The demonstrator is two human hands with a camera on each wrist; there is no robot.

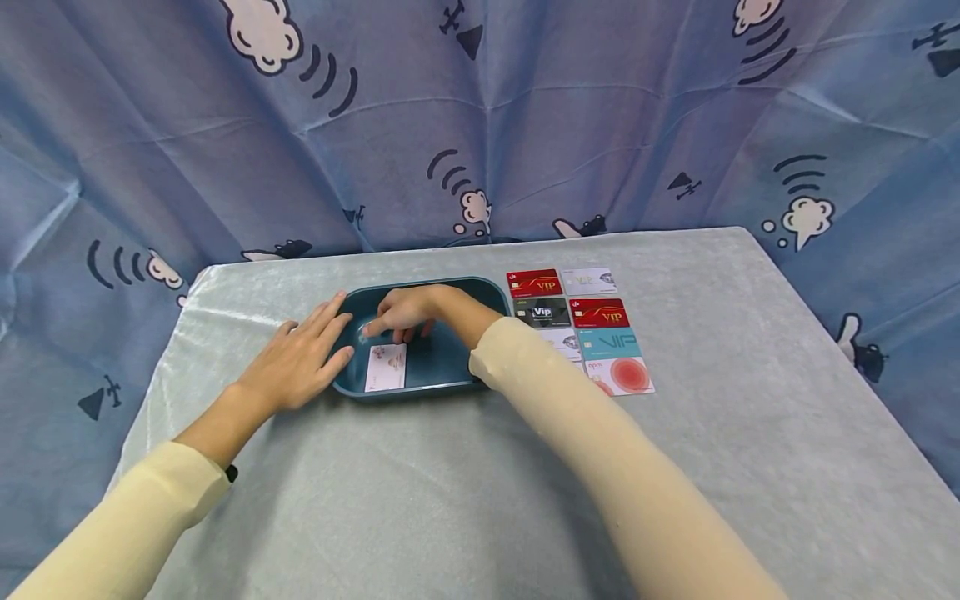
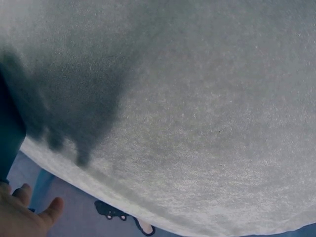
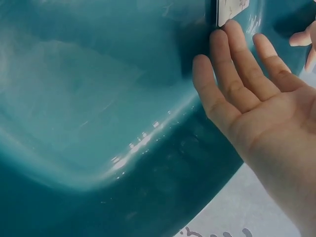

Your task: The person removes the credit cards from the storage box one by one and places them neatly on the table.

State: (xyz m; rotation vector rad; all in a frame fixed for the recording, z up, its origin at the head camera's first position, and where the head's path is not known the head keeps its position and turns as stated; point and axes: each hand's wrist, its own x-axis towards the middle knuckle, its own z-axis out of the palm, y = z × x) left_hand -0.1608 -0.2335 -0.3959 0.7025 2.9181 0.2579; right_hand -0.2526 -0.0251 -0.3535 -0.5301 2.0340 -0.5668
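Observation:
A dark teal tray point(image 1: 450, 385) lies on the table, and a white card with small floral marks point(image 1: 386, 367) is inside near its left end. My right hand point(image 1: 405, 310) reaches into the tray, index finger extended just behind the card. In the right wrist view, the right hand point(image 3: 252, 94) has its fingers extended, fingertips close to the edge of the card point(image 3: 231, 9); contact is unclear. My left hand point(image 1: 300, 354) rests at the tray's left rim with fingers spread. Only part of the left hand point(image 2: 24, 215) shows in the left wrist view.
Right of the tray, cards lie in two columns: red VIP cards point(image 1: 535, 283), a black card point(image 1: 542, 312), a teal card point(image 1: 609, 342), a white card with a red circle point(image 1: 621, 376) and others. My right forearm partly covers them. A patterned blue curtain point(image 1: 487, 125) hangs behind.

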